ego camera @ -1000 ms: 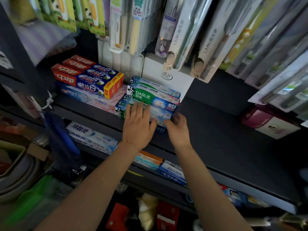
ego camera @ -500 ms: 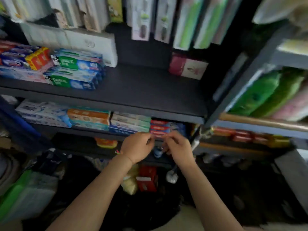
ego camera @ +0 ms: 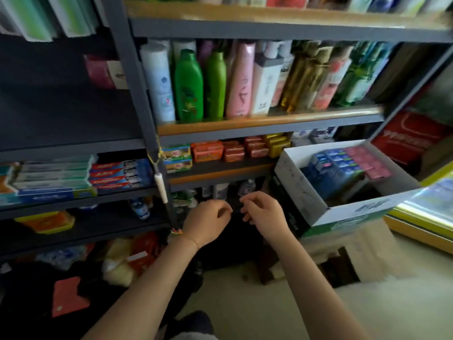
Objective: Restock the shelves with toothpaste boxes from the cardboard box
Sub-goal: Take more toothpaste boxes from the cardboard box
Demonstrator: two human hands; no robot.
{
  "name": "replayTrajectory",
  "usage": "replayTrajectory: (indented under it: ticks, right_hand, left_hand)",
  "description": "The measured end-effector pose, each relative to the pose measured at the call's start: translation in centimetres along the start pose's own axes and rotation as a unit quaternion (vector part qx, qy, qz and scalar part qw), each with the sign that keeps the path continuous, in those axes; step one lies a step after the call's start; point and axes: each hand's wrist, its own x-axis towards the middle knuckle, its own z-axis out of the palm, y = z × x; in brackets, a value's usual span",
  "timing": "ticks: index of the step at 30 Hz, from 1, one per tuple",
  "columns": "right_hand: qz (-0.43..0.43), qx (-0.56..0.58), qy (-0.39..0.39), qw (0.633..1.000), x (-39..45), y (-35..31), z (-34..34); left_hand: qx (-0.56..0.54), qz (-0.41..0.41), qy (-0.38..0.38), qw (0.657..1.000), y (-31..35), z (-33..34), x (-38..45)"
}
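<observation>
1. While both arms reach forward, the left hand [ego camera: 207, 220] and the right hand [ego camera: 263, 214] hang close together in front of the low shelves, fingers loosely curled, holding nothing.
2. To the right, the cardboard box [ego camera: 343, 212] sits open on another carton, with blue and pink toothpaste boxes [ego camera: 343, 165] standing inside.
3. More toothpaste boxes, red ones [ego camera: 120, 174], lie stacked on the left shelf [ego camera: 73, 204].
4. Shampoo bottles [ego camera: 188, 87] stand in a row higher up.

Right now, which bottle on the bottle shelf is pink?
The tall pink bottle, standing just right of the two green bottles; its neighbours are green, white or gold.
</observation>
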Motion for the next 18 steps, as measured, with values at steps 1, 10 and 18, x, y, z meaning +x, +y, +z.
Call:
replayTrajectory:
  ticks: [1,10,18]
  right_hand:
    - [0.0,-0.004,0.003,1.0,0.7,0.8,-1.0]
    - [0.004,-0.049,0.007,0.999,10.4,6.5,-8.6]
    - [-0.044,-0.221,0.031,0.974,18.8,7.3,-17.5]
  left_hand:
    - [-0.004,0.004,-0.001,1.0,0.6,1.0,1.0]
    - [-0.05,-0.023,0.012,0.998,3.6,8.7,12.8]
    - [-0.096,-0.073,-0.036,0.992,10.6,11.1,21.7]
